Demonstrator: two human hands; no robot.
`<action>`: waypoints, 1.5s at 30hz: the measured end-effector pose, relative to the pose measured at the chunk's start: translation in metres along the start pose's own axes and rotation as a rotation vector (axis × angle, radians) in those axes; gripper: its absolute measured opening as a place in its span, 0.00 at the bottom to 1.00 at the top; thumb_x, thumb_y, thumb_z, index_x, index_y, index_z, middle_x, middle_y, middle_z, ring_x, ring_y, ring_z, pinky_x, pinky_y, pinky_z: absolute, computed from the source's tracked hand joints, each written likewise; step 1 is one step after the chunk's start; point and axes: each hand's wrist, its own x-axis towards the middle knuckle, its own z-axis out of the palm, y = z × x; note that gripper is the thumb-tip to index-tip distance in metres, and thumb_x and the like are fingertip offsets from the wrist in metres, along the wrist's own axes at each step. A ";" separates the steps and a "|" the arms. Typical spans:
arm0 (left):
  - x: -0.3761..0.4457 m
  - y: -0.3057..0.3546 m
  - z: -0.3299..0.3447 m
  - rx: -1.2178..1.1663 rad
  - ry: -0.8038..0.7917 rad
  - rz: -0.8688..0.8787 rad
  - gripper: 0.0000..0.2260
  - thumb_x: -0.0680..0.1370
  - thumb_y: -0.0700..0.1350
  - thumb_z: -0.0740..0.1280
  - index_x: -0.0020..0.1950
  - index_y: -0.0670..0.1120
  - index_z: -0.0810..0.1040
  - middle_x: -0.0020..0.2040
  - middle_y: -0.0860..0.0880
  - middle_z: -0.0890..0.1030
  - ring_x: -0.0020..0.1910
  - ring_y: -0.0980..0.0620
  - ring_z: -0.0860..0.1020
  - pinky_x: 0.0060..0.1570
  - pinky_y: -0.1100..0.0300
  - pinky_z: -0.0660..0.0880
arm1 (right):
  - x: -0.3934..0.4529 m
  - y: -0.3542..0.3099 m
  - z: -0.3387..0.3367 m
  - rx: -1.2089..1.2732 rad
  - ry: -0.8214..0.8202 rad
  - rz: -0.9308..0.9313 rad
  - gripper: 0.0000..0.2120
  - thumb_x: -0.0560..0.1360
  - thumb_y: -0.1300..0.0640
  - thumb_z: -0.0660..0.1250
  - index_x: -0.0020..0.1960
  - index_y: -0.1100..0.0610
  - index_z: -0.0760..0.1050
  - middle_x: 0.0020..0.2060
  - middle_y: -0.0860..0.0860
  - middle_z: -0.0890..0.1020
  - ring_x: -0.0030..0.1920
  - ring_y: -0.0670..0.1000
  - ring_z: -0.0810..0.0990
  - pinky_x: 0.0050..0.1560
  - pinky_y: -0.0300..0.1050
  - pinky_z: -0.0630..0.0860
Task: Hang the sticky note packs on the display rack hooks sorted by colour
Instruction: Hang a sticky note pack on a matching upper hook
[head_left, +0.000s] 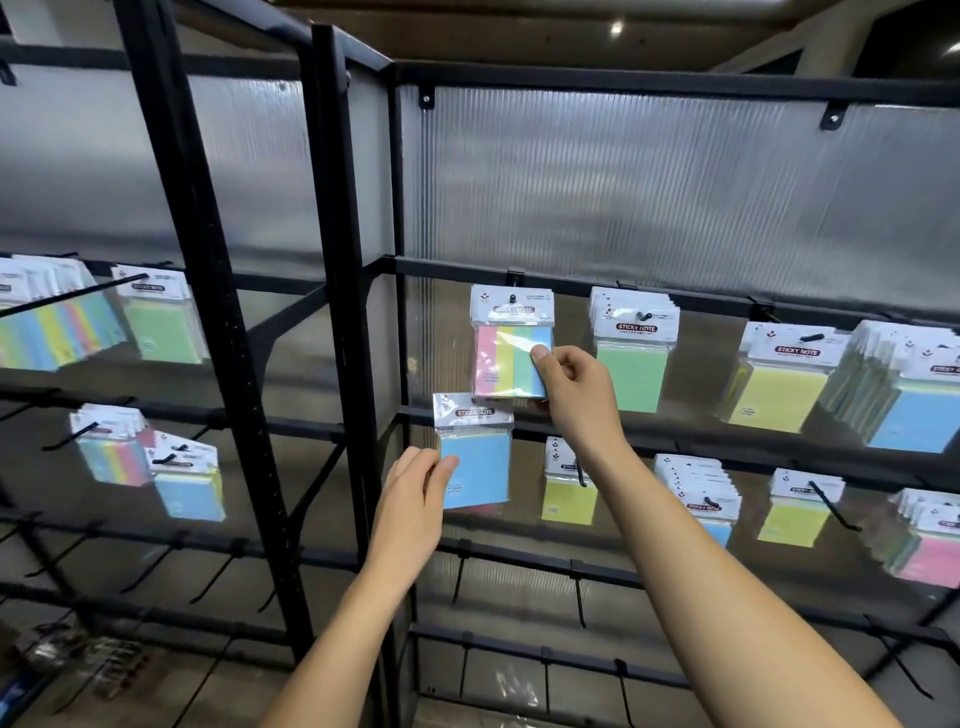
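A multicolour striped sticky note pack (504, 358) hangs on the leftmost hook (513, 298) of the right rack's upper bar. My right hand (574, 387) pinches its lower right corner, thumb on the front. Below and to the left, my left hand (415, 493) grips a small stack of packs with a blue pack (475, 462) in front, held free in front of the rack. Along the same upper bar hang green packs (631, 364), yellow packs (779, 389) and blue packs (914, 410).
The lower bar holds yellow packs (569, 493), mixed packs (701, 493), more yellow (797, 514) and pink ones (930, 551). The left rack (208, 312) carries striped, green and blue packs. Several bare black hooks (579, 597) jut from the bottom bars.
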 end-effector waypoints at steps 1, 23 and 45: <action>0.000 -0.001 0.000 0.000 0.002 -0.002 0.13 0.83 0.46 0.60 0.38 0.47 0.70 0.39 0.52 0.70 0.41 0.54 0.71 0.39 0.63 0.66 | 0.001 0.001 0.001 -0.002 0.007 0.017 0.21 0.81 0.46 0.63 0.42 0.65 0.72 0.31 0.51 0.69 0.33 0.48 0.66 0.37 0.45 0.65; -0.011 0.043 0.089 -0.118 -0.227 0.037 0.16 0.83 0.45 0.60 0.35 0.49 0.65 0.36 0.52 0.67 0.36 0.60 0.67 0.39 0.68 0.64 | -0.080 0.100 -0.093 -0.043 0.089 0.313 0.13 0.83 0.52 0.61 0.46 0.57 0.79 0.38 0.50 0.85 0.34 0.43 0.80 0.37 0.35 0.75; -0.030 0.195 0.312 0.096 -0.410 0.327 0.15 0.82 0.58 0.56 0.47 0.50 0.75 0.44 0.56 0.73 0.46 0.56 0.72 0.43 0.56 0.71 | -0.074 0.116 -0.344 0.034 0.410 0.117 0.10 0.82 0.55 0.64 0.44 0.59 0.76 0.36 0.50 0.81 0.37 0.43 0.76 0.38 0.39 0.71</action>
